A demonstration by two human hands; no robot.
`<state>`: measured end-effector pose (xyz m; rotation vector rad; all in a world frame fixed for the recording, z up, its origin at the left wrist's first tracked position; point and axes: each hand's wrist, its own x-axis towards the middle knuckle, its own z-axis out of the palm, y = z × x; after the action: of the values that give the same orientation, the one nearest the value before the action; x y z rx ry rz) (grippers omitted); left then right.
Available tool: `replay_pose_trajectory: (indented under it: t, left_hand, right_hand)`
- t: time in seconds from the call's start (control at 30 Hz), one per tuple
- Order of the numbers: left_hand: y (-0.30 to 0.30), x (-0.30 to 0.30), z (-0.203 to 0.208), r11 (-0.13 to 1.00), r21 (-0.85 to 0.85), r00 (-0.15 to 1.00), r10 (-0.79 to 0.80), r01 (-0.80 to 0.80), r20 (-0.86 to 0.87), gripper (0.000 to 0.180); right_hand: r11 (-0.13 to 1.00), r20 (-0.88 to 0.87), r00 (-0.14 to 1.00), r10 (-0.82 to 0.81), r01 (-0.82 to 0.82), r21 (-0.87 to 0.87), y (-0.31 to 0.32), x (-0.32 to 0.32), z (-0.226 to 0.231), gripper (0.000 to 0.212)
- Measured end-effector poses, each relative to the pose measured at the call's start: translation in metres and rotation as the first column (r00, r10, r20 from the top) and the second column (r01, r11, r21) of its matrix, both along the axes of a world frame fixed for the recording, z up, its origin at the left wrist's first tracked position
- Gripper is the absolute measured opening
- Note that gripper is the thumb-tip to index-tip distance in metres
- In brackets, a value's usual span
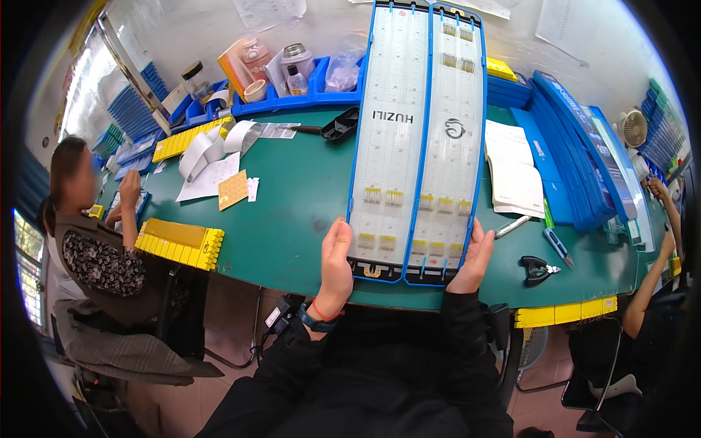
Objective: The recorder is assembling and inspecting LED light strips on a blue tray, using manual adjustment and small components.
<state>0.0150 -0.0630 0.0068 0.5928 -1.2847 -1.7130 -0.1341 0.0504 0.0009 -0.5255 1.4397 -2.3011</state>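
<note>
A long blue case (420, 146) with two clear, ruled lids side by side stands tilted up in front of me. Black printing and a round emblem mark the lids, and small yellowish comb-like rows show through near both ends. My left hand (336, 266) grips the case's lower left edge, thumb up along the side. On the lower right edge, my right hand (473, 263) holds it the same way, with the fingers partly hidden behind. Black end pieces and a brass-coloured latch (373, 271) sit at the near end, between my hands.
The green table (292, 197) carries an open notebook (513, 164), black pliers (537, 271), a blue cutter (558, 247) and stacked blue cases (577, 146). Yellow blocks (180, 242) lie at left. Blue bins (325, 84) line the back. One person sits at left; another's arms show at right.
</note>
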Motion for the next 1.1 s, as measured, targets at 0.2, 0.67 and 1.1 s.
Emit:
replay_pose_trajectory:
  t: [0.2, 0.67, 1.1]
  left_hand:
    - [0.005, -0.005, 0.009, 0.999, 0.031, 1.0, 0.025, -0.025, 0.008, 0.035]
    - [-0.001, -0.002, 0.001, 1.0, -0.003, 1.0, 0.006, -0.006, 0.018, 0.035]
    - [-0.001, 0.004, 0.001, 1.0, -0.025, 1.0, -0.004, 0.004, -0.008, 0.034]
  right_hand:
    - [1.0, -0.01, 1.0, -0.015, 0.015, 0.007, 0.0, -0.004, -0.007, 0.071]
    - [0.998, -0.052, 0.997, -0.05, 0.051, 0.032, -0.002, -0.004, -0.013, 0.071]
    - [1.0, 0.017, 1.0, -0.015, 0.015, -0.005, 0.0, -0.004, -0.007, 0.07]
